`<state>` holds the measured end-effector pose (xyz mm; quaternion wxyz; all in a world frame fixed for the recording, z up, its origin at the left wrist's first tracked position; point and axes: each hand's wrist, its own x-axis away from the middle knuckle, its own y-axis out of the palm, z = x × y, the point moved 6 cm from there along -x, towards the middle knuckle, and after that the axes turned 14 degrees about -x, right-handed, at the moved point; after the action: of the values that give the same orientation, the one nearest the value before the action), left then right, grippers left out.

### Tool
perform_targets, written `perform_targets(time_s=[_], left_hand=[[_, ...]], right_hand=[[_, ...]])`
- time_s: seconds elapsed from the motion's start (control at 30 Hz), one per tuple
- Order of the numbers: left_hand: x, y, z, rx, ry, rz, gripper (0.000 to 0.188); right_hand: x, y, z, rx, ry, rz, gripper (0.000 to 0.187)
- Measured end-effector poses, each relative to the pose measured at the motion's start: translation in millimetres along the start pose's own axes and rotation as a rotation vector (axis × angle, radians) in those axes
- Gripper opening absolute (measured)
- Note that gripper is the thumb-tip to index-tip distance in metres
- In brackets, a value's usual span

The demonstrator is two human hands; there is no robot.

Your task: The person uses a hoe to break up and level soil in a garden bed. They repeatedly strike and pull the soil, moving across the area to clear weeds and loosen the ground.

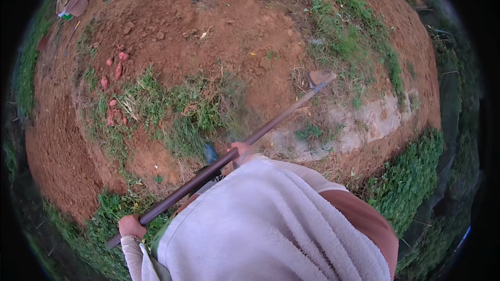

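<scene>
A long-handled hoe (205, 173) slants across my front, from low on the left up to the far right. Near the butt end of its handle, my left hand (132, 227) is closed round the wood. My right hand (241, 152) grips the handle farther up, about midway; its fingers are partly hidden by the handle and the towel. The dirt-coated hoe blade (319, 77) is raised at the far end, over soil and dry weeds. Whether the blade touches the ground I cannot tell.
A light towel (234, 224) covers much of the lower view. Several reddish sweet potatoes (119, 70) lie on the soil at the left, beside cut green vines (198, 106). A bucket (77, 3) stands at the far left. Pale plastic sheeting (359, 125) lies on the right.
</scene>
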<state>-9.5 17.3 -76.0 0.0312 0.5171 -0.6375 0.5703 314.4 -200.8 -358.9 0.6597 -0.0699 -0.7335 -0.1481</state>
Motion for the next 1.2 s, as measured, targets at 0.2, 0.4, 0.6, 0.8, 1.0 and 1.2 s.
perform_targets(time_s=[0.2, 0.4, 0.6, 0.8, 1.0, 1.2], left_hand=[[-41, -5, 79, 0.158, 0.2, 0.091, 0.013], [-39, -71, 122, 0.202, 0.269, 0.146, 0.016], [-8, -36, 35, 0.017, 0.1, 0.099, 0.009], [-8, -10, 34, 0.075, 0.018, 0.026, 0.011], [-33, -59, 88, 0.174, 0.193, 0.124, 0.014], [-25, -98, 112, 0.12, 0.21, 0.155, 0.03]], right_hand=[[70, 6, -134, -0.126, -0.29, -0.137, 0.019], [37, 9, -200, -0.131, -0.513, 0.018, 0.017], [-28, -10, -45, -0.143, 0.093, -0.092, 0.018], [-25, -7, -49, -0.024, 0.015, 0.015, 0.019], [52, 19, -176, -0.175, -0.283, -0.161, 0.023], [-9, 27, -223, -0.163, -0.433, 0.025, 0.02]])
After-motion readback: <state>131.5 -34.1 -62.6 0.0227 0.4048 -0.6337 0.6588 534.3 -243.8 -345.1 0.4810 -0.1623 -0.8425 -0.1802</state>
